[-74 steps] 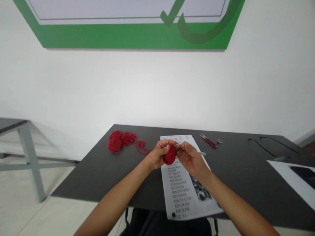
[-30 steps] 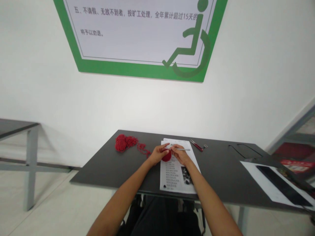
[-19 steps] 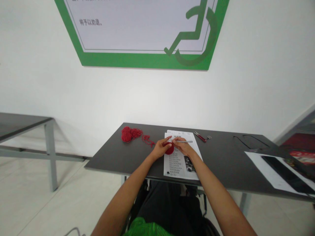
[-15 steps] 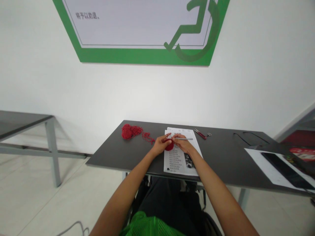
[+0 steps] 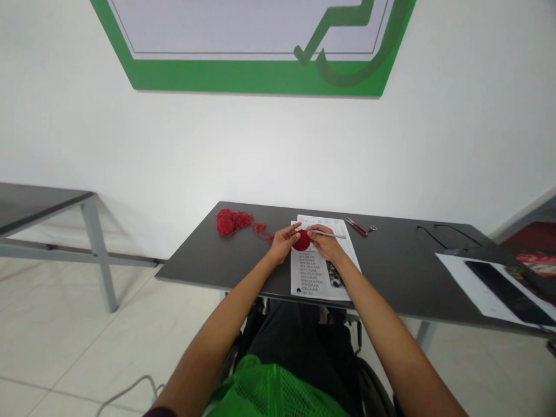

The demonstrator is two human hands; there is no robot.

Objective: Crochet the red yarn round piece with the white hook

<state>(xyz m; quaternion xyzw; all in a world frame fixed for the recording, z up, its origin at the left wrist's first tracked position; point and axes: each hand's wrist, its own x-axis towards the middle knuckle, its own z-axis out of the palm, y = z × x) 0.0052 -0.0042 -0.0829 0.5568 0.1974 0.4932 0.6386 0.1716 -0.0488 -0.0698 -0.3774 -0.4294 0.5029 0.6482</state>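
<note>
My left hand (image 5: 282, 241) pinches a small round red crochet piece (image 5: 301, 240) above a printed pattern sheet (image 5: 320, 272) on the dark table (image 5: 391, 272). My right hand (image 5: 325, 244) grips a silver crochet hook (image 5: 332, 234), its tip at the red piece. A strand of red yarn runs left from the piece to a loose red yarn pile (image 5: 231, 221) on the table's far left corner.
Small red-handled snips (image 5: 357, 227) lie behind the sheet. A black cord (image 5: 447, 234) and a white sheet with a dark flat object (image 5: 499, 292) are at the right. A grey-legged table (image 5: 52, 214) stands at left. Green mesh fabric (image 5: 269, 391) lies on my lap.
The view has pulled back and tilted down, so the table looks farther and my lap shows. Both hands stay together on the red piece and hook.
</note>
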